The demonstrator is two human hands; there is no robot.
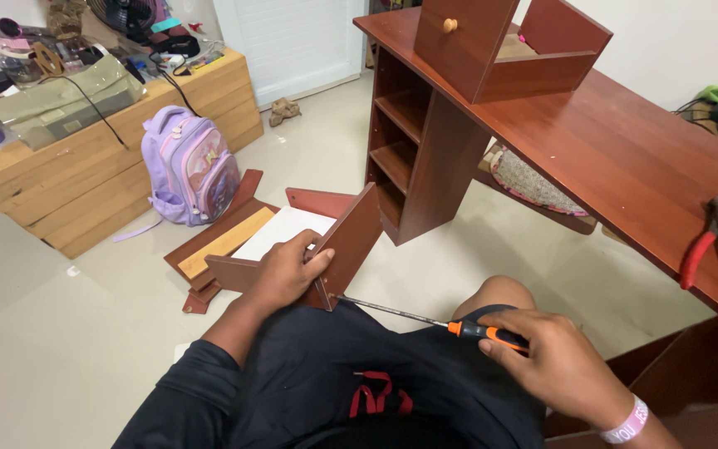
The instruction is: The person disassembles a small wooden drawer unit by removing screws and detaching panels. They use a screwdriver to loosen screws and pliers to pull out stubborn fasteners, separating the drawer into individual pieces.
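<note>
Screwdriver tip set against a drawer panel, centre of the frame.

The left hand (288, 270) is closed around the corner of the brown drawer panel (351, 237). The right hand (554, 362) grips the orange-handled screwdriver (425, 320) at lower right. Red pliers (712, 249) lie on the desk (625, 158) at right.

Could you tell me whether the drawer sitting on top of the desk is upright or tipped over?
Tipped. The drawer rests on the desk at a slant, its knobbed front panel leaning and its open box facing sideways rather than up.

Desk (625, 158) glossy reddish wood; screwdriver (425, 318) metal shaft, orange-black plastic handle.
</note>
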